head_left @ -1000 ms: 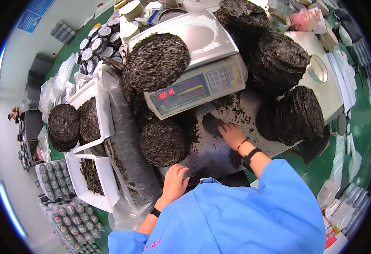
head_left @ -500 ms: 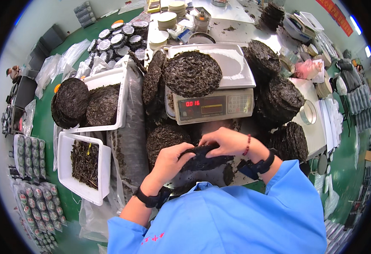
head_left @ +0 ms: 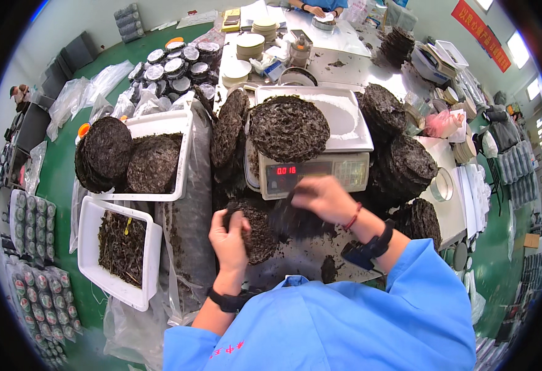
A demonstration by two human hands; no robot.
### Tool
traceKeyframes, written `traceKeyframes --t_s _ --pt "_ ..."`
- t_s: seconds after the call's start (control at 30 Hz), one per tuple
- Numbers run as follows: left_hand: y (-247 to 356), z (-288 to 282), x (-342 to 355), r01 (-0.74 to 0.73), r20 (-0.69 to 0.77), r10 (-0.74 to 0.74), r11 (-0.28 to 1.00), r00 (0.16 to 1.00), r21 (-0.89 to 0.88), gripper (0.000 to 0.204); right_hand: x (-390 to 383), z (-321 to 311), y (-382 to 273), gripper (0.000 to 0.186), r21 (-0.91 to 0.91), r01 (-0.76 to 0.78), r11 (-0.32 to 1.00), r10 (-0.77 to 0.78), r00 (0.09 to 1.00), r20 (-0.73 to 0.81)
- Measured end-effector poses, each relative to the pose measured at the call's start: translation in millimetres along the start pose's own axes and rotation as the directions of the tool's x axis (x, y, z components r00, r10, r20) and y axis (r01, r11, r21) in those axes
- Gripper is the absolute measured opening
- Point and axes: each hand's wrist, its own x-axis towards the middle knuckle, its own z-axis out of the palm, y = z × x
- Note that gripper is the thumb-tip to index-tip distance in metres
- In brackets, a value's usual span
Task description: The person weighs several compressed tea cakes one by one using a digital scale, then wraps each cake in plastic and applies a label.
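While the right hand (head_left: 325, 196) pinches a blurred, dark, sheet-like piece (head_left: 292, 217) before the grey-white digital scale (head_left: 347, 177), the left hand (head_left: 228, 240) half-curls, contents unclear, beside a brown-black fibrous disc (head_left: 260, 240); apparent step: piece-handling, calling next for steady support.

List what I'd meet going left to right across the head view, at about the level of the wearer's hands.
Plastic-wrapped pack of round containers → white tray of loose dark leaf → left hand → right hand → dark round stack at the right → white sheets.
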Motion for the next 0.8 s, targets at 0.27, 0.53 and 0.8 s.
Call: traceKeyframes --t_s 0.27,0.53,0.8 --pt "-43.2 19.2 -9.1 -0.071 0.405 -0.175 0.849 0.898 0.523 0.05 79.2 -61.4 -29.9 0.025 0.561 0.096 0.822 0.072 0.96 -0.27" --pt "-2.9 34.7 13.0 -0.26 0.426 0.024 0.823 0.904 0.505 0.033 88.7 -49.7 -7.3 0.049 -0.57 0.28 0.773 -0.522 0.791 -0.319" --pt "-40.8 -66.3 -31.1 0.166 0.113 -0.275 0.81 0.955 0.563 0.013 -9.7 -3.3 36.1 0.047 -0.515 0.205 0.832 -0.354 0.912 -0.208"
